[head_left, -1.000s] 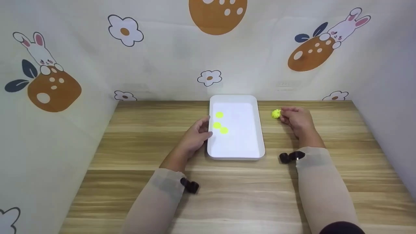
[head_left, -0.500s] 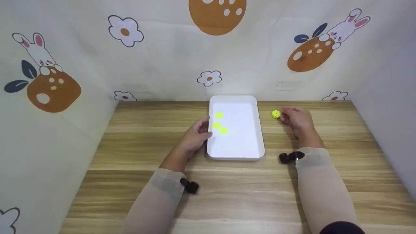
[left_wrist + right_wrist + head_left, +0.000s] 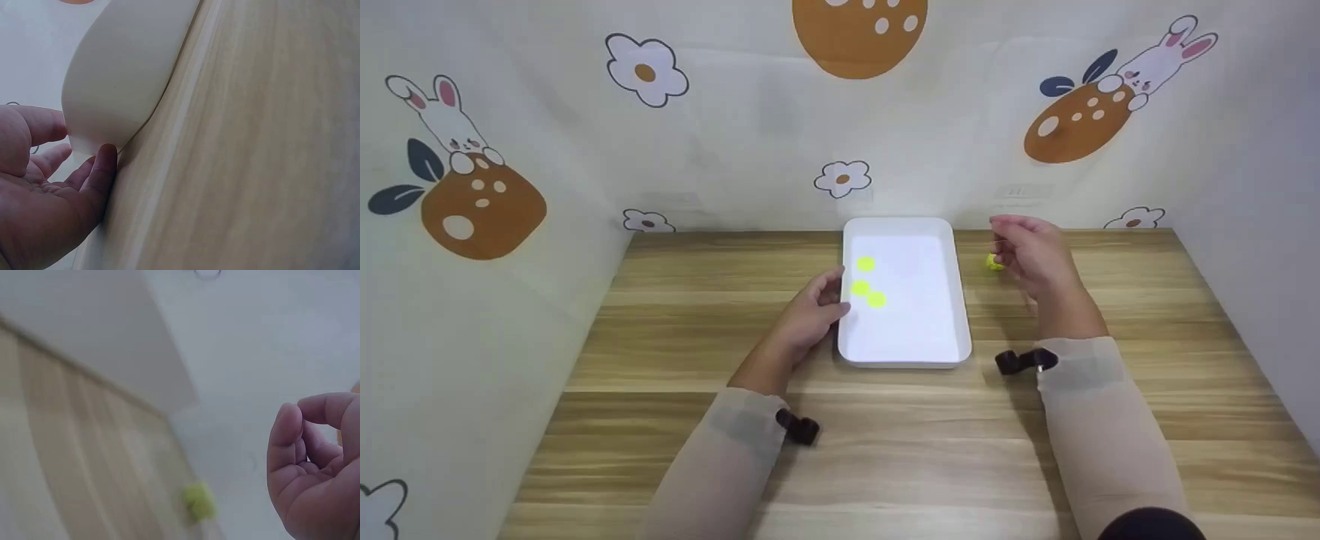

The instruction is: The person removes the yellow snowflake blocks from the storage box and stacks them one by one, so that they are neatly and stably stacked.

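Observation:
A white rectangular tray [image 3: 913, 330] stands on the wooden table with three flat-looking yellow round pieces [image 3: 876, 300] inside, toward its left wall. My left hand [image 3: 804, 319] grips that left side; the left wrist view shows fingertips on the tray's outer wall [image 3: 126, 67]. Right of the tray, my right hand [image 3: 1035, 259] is raised above the table, thumb and index fingertips together. Nothing shows between them in the right wrist view of that hand [image 3: 318, 467]. Below it sits a small bumpy yellow piece [image 3: 994, 262], partly hidden by the fingers and blurred in the right wrist view.
A pale cloth wall [image 3: 750, 150] printed with rabbits, oranges and flowers rises behind the table, and side walls stand left and right. Bare wooden table [image 3: 885, 450] lies in front of the tray. A small black camera [image 3: 1024, 362] sits on each wrist.
My right hand has let go of the bumpy yellow piece and risen up and slightly left, leaving it on the table. Earlier, that piece turned a little. Left hand and tray stay put.

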### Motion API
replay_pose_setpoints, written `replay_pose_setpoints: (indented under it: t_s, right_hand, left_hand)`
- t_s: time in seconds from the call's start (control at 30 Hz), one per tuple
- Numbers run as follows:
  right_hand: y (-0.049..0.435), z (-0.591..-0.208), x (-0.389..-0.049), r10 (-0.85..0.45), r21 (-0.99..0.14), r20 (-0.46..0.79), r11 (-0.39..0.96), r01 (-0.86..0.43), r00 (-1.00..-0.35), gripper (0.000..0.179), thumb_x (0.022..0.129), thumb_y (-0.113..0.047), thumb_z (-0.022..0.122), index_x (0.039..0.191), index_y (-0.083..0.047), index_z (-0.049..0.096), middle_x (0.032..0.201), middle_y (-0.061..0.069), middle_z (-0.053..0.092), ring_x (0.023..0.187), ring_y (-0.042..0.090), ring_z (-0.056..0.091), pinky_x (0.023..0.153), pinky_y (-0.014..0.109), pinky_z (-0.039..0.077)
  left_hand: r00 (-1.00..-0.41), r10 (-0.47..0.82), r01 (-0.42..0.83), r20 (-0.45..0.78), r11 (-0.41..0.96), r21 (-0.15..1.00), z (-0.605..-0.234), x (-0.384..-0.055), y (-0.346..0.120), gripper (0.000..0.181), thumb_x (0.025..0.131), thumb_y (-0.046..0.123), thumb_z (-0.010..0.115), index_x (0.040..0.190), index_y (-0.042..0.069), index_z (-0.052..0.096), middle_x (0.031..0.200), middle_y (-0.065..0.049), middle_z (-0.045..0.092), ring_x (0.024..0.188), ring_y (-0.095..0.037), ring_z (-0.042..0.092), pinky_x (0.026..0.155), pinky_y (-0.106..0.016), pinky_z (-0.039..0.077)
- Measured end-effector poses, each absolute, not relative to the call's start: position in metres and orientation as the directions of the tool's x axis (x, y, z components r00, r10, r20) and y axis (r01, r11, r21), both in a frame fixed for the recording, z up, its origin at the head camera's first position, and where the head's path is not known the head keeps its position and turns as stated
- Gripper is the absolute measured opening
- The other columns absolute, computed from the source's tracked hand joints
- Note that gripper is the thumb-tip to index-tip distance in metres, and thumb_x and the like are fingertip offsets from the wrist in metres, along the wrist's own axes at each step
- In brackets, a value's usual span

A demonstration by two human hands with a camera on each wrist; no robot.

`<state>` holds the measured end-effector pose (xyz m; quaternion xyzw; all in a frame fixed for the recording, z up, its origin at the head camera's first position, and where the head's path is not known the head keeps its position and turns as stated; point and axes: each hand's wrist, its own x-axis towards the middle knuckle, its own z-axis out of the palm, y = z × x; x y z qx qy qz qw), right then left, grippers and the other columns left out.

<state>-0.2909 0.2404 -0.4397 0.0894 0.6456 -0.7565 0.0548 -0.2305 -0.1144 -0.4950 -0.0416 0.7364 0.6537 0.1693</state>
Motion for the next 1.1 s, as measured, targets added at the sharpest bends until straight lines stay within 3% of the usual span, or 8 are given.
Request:
replay_pose_setpoints:
  t_s: [0.23,0.37,0.77,1.0,1.1]
  right_hand:
    - [0.199,-0.410,-0.282,-0.127,-0.983,-0.077,-0.156,0.097,-0.989,0.010,0.102,-0.015,0.073,0.105,-0.010,0.081,0.079,0.000,0.071,0.066,0.013,0.065,0.059,0.020,0.059]
    - [0.176,-0.401,-0.286,-0.211,-0.992,-0.064,-0.089,0.085,-0.975,0.016,0.102,-0.021,0.074,0.110,-0.008,0.080,0.084,0.002,0.071,0.070,0.013,0.067,0.064,0.020,0.061]
    - [0.127,-0.420,-0.316,-0.324,-0.964,-0.263,0.128,0.233,-0.909,0.026,0.102,-0.026,0.075,0.122,-0.009,0.077,0.100,0.004,0.074,0.084,0.017,0.074,0.074,0.025,0.065]
    - [0.117,-0.447,-0.332,-0.399,-0.920,-0.378,0.264,0.290,-0.836,0.036,0.101,-0.014,0.074,0.134,-0.001,0.070,0.124,0.017,0.075,0.091,0.018,0.075,0.080,0.027,0.066]
    - [0.115,-0.456,-0.336,-0.419,-0.905,-0.406,0.310,0.292,-0.812,0.042,0.098,-0.011,0.076,0.137,0.002,0.067,0.121,0.016,0.076,0.090,0.018,0.073,0.082,0.027,0.065]
  left_hand:
    - [-0.936,0.138,-0.297,-0.323,0.176,0.938,-0.495,-0.232,-0.113,0.065,0.103,0.009,0.067,0.163,0.026,0.045,0.164,-0.003,0.049,0.152,-0.023,0.048,0.128,-0.042,0.043]
    - [-0.935,0.135,-0.303,-0.327,0.170,0.938,-0.495,-0.232,-0.113,0.066,0.103,0.008,0.067,0.163,0.026,0.045,0.165,-0.004,0.048,0.153,-0.024,0.047,0.128,-0.042,0.043]
    - [-0.945,0.137,-0.273,-0.297,0.165,0.948,-0.496,-0.231,-0.113,0.066,0.103,0.007,0.066,0.163,0.023,0.045,0.166,-0.007,0.048,0.154,-0.026,0.047,0.128,-0.044,0.043]
    - [-0.950,0.170,-0.236,-0.263,0.162,0.958,-0.497,-0.230,-0.114,0.065,0.103,0.007,0.064,0.164,0.018,0.043,0.162,-0.010,0.051,0.151,-0.028,0.050,0.125,-0.045,0.046]
    - [-0.947,0.163,-0.250,-0.277,0.168,0.954,-0.497,-0.230,-0.115,0.065,0.104,0.009,0.065,0.164,0.021,0.044,0.164,-0.008,0.050,0.154,-0.026,0.048,0.127,-0.044,0.043]
